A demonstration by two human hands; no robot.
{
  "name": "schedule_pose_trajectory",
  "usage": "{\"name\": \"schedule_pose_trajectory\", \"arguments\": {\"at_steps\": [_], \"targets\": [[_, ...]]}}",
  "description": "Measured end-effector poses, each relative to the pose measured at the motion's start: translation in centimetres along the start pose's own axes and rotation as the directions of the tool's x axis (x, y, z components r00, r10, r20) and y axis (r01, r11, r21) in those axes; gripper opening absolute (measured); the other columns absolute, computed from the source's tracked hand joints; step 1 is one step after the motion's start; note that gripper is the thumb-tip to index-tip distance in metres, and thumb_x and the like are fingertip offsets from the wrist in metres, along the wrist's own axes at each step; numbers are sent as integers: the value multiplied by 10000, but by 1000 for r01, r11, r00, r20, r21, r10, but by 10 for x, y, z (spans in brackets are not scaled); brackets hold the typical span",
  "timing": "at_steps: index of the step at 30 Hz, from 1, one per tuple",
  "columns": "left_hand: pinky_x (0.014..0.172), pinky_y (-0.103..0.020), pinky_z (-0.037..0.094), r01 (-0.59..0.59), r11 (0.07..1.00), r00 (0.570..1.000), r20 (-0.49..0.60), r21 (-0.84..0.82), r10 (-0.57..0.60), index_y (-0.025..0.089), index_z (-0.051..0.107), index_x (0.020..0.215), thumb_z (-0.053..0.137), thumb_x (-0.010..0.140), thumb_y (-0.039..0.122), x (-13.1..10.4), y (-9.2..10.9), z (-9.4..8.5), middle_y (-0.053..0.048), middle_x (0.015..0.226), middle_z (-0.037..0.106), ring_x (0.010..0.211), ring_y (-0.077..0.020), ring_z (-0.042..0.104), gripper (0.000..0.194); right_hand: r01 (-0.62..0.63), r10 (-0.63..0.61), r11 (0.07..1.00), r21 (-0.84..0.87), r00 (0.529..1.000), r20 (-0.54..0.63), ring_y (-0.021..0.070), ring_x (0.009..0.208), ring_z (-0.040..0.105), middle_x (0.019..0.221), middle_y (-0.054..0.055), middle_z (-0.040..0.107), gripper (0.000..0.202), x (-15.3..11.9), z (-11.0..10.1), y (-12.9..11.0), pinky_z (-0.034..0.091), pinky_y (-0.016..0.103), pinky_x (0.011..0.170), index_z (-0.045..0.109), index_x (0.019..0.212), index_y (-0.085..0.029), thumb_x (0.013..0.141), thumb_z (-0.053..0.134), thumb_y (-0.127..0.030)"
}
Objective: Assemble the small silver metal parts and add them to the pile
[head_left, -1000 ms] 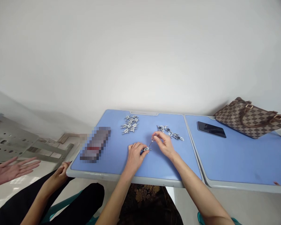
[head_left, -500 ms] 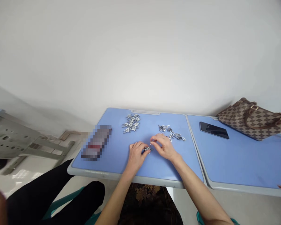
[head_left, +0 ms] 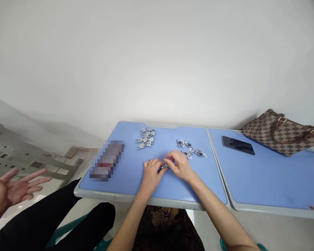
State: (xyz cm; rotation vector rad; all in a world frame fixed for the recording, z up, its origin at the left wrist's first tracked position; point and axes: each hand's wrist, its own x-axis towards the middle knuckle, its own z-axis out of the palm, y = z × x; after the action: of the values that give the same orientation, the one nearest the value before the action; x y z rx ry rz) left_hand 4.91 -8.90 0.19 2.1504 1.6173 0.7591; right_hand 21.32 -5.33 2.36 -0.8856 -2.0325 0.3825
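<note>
In the middle of the desk [head_left: 131, 174], back from its front edge, the left hand [head_left: 151, 170] pinches a small metal piece [head_left: 165, 167]; the right hand [head_left: 181, 166] meets it, grip hidden. Metal clusters [head_left: 146, 138] sit toward the back and right edges; a pixelated object [head_left: 107, 160] lines the left.

Small metal piece [head_left: 164, 167], silvery, held in fingers [head_left: 155, 162]

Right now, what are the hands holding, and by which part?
The left hand holds a metal piece by its left side. Right hand: can't tell; any hold is hidden.
</note>
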Motion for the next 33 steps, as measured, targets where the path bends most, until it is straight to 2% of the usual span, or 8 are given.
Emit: {"name": "schedule_pose_trajectory", "arguments": {"at_steps": [9,18,20,22,24,26,29,33], "targets": [[789,-348,321,-14,1000,1000,-17,3,14,233,636,927,623,900,265,-1,-1,1,-3,963,677,921,-205,596,44,-21,20,1000,-9,999,-28,149,619,532,709,22,597,155,2,1,-5,409,278,612,552,829,-198,948,505,-285],[799,-352,327,-9,1000,1000,-15,30,9,225,641,930,621,895,259,-1,0,0,-11,943,678,925,-205,593,52,-26,27,1000,11,999,-38,155,628,518,713,24,590,144,-1,5,-3,400,290,618,555,830,-203,939,504,-282],[801,-353,331,-9,999,1000,-11,31,10,226,640,937,618,895,256,-1,0,0,-13,955,679,935,-209,592,56,-44,48,997,64,997,-61,158,630,521,711,25,592,132,-2,6,-1,408,298,627,573,832,-203,925,522,-281],[812,-356,336,-14,1000,1000,-5,24,14,225,637,942,613,895,246,-1,-2,1,-18,973,680,952,-214,592,57,-126,156,966,227,981,-119,157,629,536,703,20,601,125,-2,5,3,427,302,639,600,811,-206,893,578,-297],[826,-358,339,-22,1000,1000,0,20,22,224,635,943,608,895,234,-2,-3,2,-20,978,680,962,-216,594,56,-215,319,883,417,927,-196,151,613,553,687,7,603,142,-2,3,8,449,296,627,613,790,-207,864,626,-328],[840,-358,341,-40,999,999,3,30,40,224,634,934,603,897,226,-1,-3,1,-16,969,681,957,-211,600,48,-257,458,806,533,841,-288,135,570,550,684,-10,591,173,0,-3,16,461,280,581,599,811,-207,869,622,-369],[854,-359,343,-101,988,995,-4,117,102,224,635,916,595,904,232,10,-4,-7,-6,949,684,930,-198,615,43,-259,572,762,593,698,-430,104,506,512,703,-31,562,222,4,-15,29,457,256,518,548,865,-205,896,575,-424],[936,-404,311,-160,960,984,-37,232,173,221,640,935,586,912,251,51,-9,-24,-17,965,687,966,-216,608,66,-229,664,713,663,526,-532,78,468,457,715,-36,558,307,8,-32,47,443,244,488,529,841,-193,857,599,-491]]}}
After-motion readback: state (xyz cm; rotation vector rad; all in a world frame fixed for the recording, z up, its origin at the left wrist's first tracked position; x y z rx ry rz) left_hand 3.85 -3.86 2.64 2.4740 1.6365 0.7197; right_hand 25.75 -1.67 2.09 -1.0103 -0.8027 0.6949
